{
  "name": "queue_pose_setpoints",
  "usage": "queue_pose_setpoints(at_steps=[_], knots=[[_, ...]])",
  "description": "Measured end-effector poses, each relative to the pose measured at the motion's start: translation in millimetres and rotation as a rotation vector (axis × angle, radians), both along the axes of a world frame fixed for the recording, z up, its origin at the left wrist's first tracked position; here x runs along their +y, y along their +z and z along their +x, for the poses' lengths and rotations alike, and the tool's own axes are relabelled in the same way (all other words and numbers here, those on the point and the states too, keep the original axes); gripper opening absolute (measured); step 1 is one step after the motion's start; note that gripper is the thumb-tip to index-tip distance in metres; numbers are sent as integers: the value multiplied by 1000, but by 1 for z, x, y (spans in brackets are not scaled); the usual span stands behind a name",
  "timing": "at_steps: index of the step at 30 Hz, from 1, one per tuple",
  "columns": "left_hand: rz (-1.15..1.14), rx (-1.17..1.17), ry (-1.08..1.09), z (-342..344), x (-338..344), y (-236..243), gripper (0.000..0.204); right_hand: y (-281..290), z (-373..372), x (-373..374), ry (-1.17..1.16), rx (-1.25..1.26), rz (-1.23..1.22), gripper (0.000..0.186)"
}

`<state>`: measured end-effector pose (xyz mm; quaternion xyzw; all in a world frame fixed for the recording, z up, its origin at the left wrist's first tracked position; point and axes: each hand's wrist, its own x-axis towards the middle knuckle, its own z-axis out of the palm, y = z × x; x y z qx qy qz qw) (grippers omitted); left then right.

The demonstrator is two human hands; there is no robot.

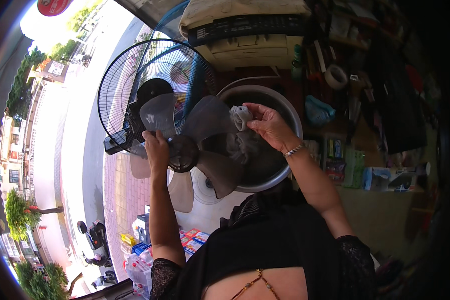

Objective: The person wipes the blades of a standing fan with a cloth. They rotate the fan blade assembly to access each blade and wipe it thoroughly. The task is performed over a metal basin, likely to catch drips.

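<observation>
My left hand [155, 147] grips a translucent fan blade assembly [218, 177] beside its dark hub, its fingers bent over one blade. My right hand [266, 127] pinches a crumpled pale grey cloth [241, 114] near the edge of an upper blade. The blades overlap a round metal basin [293, 120], and more grey material inside it shows through or behind them, hard to make out. Behind the blades at upper left is a black wire fan guard [116, 67] with the dark fan body [152, 90].
A machine with a black control panel [245, 26] sits on pale drawers at the back. A cluttered workbench with a tape roll [336, 77] and a blue bag [319, 110] fills the right side. Packaged goods [195, 237] are low left. A street with parked scooters [95, 242] lies beyond.
</observation>
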<state>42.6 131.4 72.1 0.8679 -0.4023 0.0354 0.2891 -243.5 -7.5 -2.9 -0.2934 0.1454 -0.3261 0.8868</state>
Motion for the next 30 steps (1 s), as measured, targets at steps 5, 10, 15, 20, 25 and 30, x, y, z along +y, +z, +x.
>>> queue_pose_setpoints(at_steps=[5, 10, 15, 20, 25, 30], knots=[[-13, 51, -52, 3, 0, -9, 27, -5, 9, -6, 17, 30, -164, 41], [-5, 110, 37, 3, -7, -5, 27, -25, 8, 7, 31, 20, -160, 31], [7, 111, 2, 5, -11, -11, 27, -17, 12, 6, -130, -90, -47, 30], [47, 124, 1, 4, -14, -20, 27, -10, 8, 5, -70, -110, -19, 27], [59, 150, -30, -2, -13, -23, 26, -12, 9, 8, -96, -75, -66, 23], [99, 152, -188, 2, -13, -25, 26, -20, 12, 1, -176, -82, -27, 16]])
